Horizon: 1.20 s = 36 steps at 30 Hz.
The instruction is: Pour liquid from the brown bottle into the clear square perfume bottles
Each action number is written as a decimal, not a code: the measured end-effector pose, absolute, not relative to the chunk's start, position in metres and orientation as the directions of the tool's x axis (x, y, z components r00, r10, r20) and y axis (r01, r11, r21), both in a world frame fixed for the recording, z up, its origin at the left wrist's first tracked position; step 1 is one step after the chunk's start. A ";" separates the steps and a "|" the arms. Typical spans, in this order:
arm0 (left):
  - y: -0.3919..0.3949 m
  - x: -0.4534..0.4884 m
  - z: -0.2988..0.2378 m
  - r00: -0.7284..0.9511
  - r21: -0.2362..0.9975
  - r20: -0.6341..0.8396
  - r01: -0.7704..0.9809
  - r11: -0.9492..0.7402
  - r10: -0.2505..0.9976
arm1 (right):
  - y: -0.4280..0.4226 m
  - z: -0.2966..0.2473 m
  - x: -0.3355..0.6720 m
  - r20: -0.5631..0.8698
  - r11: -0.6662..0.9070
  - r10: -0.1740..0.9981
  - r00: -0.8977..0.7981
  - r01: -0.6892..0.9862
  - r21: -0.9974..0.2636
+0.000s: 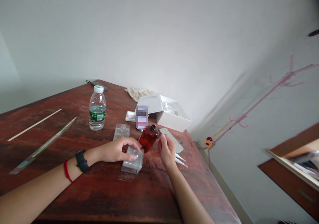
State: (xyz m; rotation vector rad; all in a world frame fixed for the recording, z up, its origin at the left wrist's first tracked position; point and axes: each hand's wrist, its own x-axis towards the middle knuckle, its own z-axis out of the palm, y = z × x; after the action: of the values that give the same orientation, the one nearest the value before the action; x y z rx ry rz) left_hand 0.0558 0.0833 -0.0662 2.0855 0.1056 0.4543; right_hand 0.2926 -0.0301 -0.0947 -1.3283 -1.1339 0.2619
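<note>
My left hand [118, 150] reaches over a clear plastic box [133, 167], thumb and fingertips on its top around a small raised neck. Just right of it, my right hand [167, 148] is closed in a pinch; whatever is in the fingers is too small or hidden to make out. Between the hands and slightly behind stands an amber bottle [149, 139] with a dark, uncapped-looking neck. A second clear plastic box [122, 130] sits behind my left hand, partly covered by it.
On the wooden table [82, 197] are a water bottle [97, 112], a wooden stick [35, 124], a wrapped stick [47, 144], a phone [142, 117], an open white box [171, 117], a grey flat slab [172, 139] and thin white-tipped tubes [180, 161]. A pink coat rack [264, 94] stands right.
</note>
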 end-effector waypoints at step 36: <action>0.084 0.053 -0.058 0.941 0.854 0.238 -0.083 -0.514 0.242 | -0.030 -0.093 0.291 0.463 0.288 0.720 0.517 0.385 -0.877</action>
State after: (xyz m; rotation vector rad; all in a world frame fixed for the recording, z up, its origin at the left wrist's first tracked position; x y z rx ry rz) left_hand 0.0531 0.0839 -0.0580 2.0743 0.1132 0.4027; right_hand 0.2913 -0.0300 -0.0926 -1.3250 -1.0784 0.2943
